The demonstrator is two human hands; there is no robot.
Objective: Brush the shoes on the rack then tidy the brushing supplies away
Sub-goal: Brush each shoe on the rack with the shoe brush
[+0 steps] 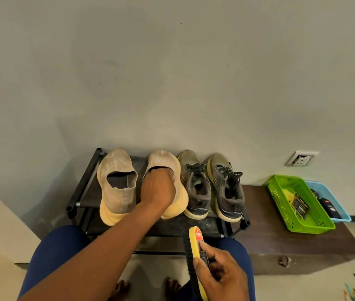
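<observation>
The person wears dark blue trousers, snug over both thighs, the left leg (57,255) and the right leg (235,250) showing near the bottom of the view. Both forearms are bare, with no sleeve reaching the wrists. The left hand (158,190) and right hand (220,272) carry no rings or watch. The feet (146,287) are bare.

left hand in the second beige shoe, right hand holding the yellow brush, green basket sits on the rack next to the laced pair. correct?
One error: the green basket is not on the rack; the head view shows it on the low dark cabinet to the right. The rest holds: left hand in the second beige shoe, right hand holding the yellow brush.
</observation>
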